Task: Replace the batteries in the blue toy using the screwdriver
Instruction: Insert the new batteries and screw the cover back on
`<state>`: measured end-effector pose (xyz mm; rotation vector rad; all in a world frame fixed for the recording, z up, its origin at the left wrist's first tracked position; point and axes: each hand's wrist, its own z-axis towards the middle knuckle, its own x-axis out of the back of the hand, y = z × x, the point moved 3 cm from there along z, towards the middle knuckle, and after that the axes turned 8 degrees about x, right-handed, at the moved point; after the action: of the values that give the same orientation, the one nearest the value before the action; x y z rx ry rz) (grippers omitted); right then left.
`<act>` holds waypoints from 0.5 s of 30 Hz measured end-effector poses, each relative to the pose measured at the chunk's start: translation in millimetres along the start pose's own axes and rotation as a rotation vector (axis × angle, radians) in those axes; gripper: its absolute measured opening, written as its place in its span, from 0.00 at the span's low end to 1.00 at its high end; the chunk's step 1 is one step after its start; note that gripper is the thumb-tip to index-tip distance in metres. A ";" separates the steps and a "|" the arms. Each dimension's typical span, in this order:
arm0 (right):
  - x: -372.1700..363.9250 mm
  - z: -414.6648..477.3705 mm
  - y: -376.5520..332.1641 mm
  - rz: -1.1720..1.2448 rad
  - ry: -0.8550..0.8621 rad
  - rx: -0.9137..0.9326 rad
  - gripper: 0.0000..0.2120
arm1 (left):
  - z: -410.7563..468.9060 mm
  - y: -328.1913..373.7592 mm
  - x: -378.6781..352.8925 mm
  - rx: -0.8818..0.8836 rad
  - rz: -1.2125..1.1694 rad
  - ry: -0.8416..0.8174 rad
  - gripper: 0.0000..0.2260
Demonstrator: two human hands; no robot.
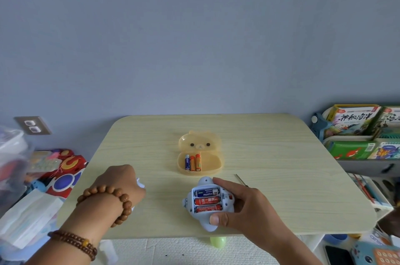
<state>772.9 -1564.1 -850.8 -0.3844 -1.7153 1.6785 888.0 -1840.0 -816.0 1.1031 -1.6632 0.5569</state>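
Observation:
The pale blue toy (204, 220) lies belly up near the table's front edge, its battery compartment uncovered with three batteries (207, 199) inside. My right hand (244, 206) grips the toy from the right, thumb on its lower end. My left hand (121, 184) rests to the left, fingers curled over a small white piece (140, 183) that is mostly hidden. The screwdriver (240, 179) lies behind my right hand, only its thin shaft showing. An open orange bear-shaped case (213, 162) farther back holds three loose batteries (193, 162).
The light wooden table (281, 178) stands against a blue-grey wall. Toys and bags crowd the floor at left (65, 169). A shelf of children's books (357, 130) stands at right. A green object (217, 242) sits below the table's front edge.

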 end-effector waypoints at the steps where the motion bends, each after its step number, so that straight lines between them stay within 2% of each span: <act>1: 0.0 -0.4 -1.0 0.000 0.000 0.006 0.29 | -6.9 15.8 8.8 -0.121 0.029 0.096 0.11; 3: 0.1 -0.5 -3.6 -0.002 -0.001 0.017 0.28 | -21.2 38.7 15.6 -0.363 -0.084 0.170 0.06; 6: -0.6 -0.5 -3.1 -0.003 0.004 0.005 0.29 | -39.0 57.3 10.8 -0.643 -0.210 0.114 0.24; 9: -0.4 -0.6 -2.5 -0.018 0.017 -0.008 0.31 | -53.4 72.0 4.8 -0.856 -0.340 0.108 0.25; 15: -1.2 -0.7 -7.6 -0.043 0.014 0.011 0.30 | -67.2 78.6 -3.9 -1.033 -0.398 -0.003 0.26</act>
<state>776.1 -1565.3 -843.9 -0.3508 -1.6913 1.6498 853.0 -1748.4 -782.8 0.6024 -1.3698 -0.5321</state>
